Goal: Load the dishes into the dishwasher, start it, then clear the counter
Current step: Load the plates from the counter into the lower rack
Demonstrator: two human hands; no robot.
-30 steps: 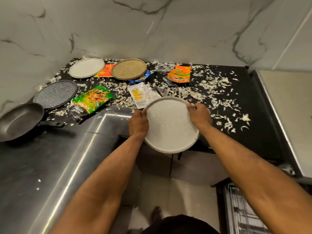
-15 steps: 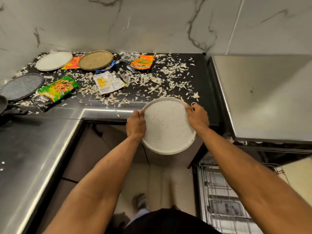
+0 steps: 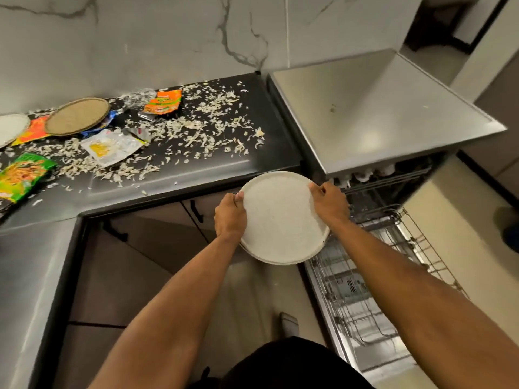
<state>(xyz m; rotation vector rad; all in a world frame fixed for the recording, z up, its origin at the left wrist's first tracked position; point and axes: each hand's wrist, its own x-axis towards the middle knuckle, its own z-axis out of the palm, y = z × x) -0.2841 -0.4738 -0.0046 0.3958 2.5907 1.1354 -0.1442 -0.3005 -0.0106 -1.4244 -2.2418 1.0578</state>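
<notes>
I hold a white speckled plate (image 3: 280, 217) in front of me, clear of the black counter's (image 3: 269, 153) edge and over the floor. My left hand (image 3: 230, 217) grips its left rim and my right hand (image 3: 330, 204) grips its upper right rim. To the right the dishwasher (image 3: 379, 113) stands open with its lower wire rack (image 3: 373, 279) pulled out; the plate's right edge overlaps the rack's near corner. On the counter lie a brown plate (image 3: 77, 116) and, at the left edge, a white plate (image 3: 11, 127).
Torn wrappers litter the counter among pale peel scraps: a green packet (image 3: 24, 174), an orange packet (image 3: 163, 102), a clear sachet (image 3: 112, 146). Dark cabinet doors (image 3: 134, 248) sit below the counter. My foot (image 3: 289, 324) stands on the tiled floor beside the rack.
I have turned right and carried the plate away from the counter toward the open dishwasher. The pan and grey plate have left the view; the pulled-out rack now shows in full.
</notes>
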